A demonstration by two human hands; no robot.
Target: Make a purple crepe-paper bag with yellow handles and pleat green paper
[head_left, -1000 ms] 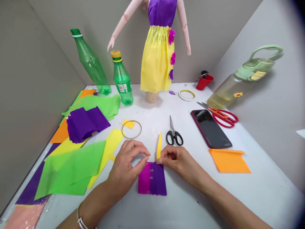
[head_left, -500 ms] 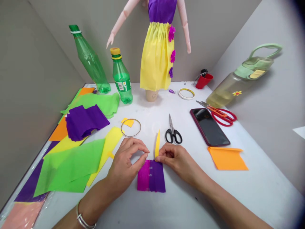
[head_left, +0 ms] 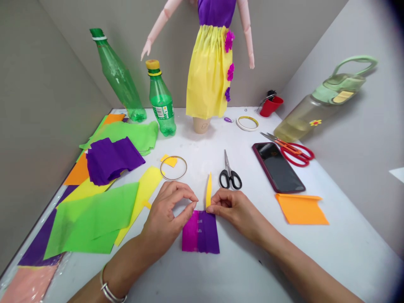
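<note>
Yellow crepe strip (head_left: 208, 191) stands pinched by the right hand (head_left: 233, 212); the curled left hand's (head_left: 166, 214) grip is unclear.

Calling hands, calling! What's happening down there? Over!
Left hand pinched just above the magenta-and-purple crepe paper. Right hand at its top edge, beside a yellow strip. Black-handled scissors ahead, not blocking.

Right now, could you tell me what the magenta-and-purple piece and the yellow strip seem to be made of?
The magenta-and-purple piece looks like matte crepe paper, with fine crinkled ridges; the yellow strip seems the same paper, though too narrow to be sure.
</note>
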